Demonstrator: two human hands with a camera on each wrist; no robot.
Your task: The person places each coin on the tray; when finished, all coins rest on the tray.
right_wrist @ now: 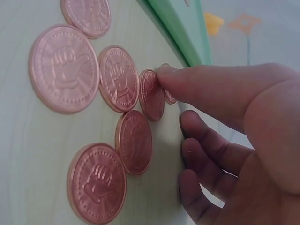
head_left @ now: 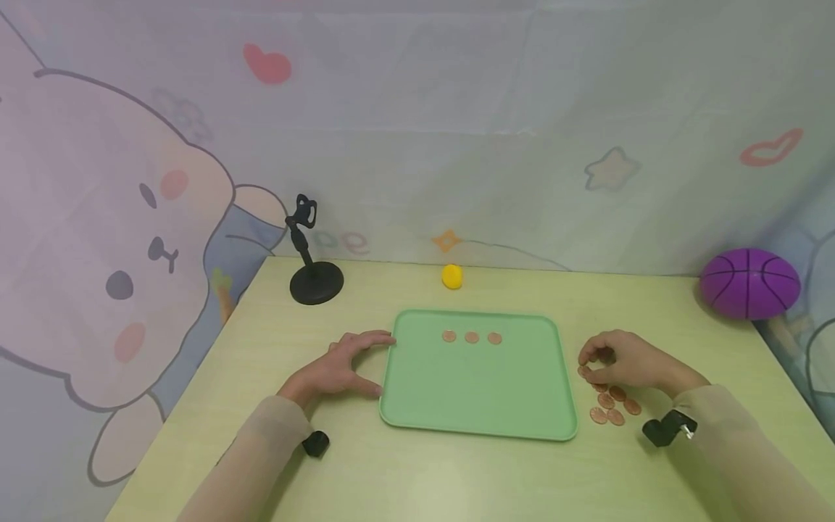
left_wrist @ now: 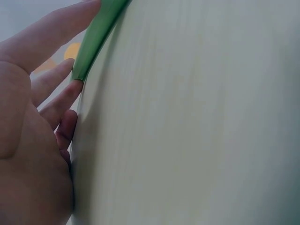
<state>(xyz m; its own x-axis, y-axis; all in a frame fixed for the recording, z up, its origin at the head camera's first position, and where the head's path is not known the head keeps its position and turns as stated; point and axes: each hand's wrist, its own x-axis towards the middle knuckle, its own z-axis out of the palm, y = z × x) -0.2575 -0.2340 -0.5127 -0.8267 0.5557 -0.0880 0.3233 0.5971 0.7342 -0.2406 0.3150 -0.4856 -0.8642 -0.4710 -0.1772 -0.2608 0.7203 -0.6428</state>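
A shallow green tray (head_left: 476,391) lies on the table with three copper coins, among them a middle coin (head_left: 472,337), in a row near its far edge. My left hand (head_left: 335,367) rests at the tray's left side, thumb and fingers spread against the rim. Right of the tray, my right hand (head_left: 629,360) reaches down over a loose group of copper coins (head_left: 607,401). Its thumb and forefinger pinch the coin (head_left: 583,372) nearest the tray, the forefinger hidden in the right wrist view. The other coins (right_wrist: 97,183) there show a raised thumbs-up design.
A black stand (head_left: 316,283) with a round base is at the back left. Behind the tray sits a small yellow object (head_left: 452,276). A purple basketball (head_left: 749,283) is at the far right corner. A printed cloth (head_left: 417,145) hangs behind the table.
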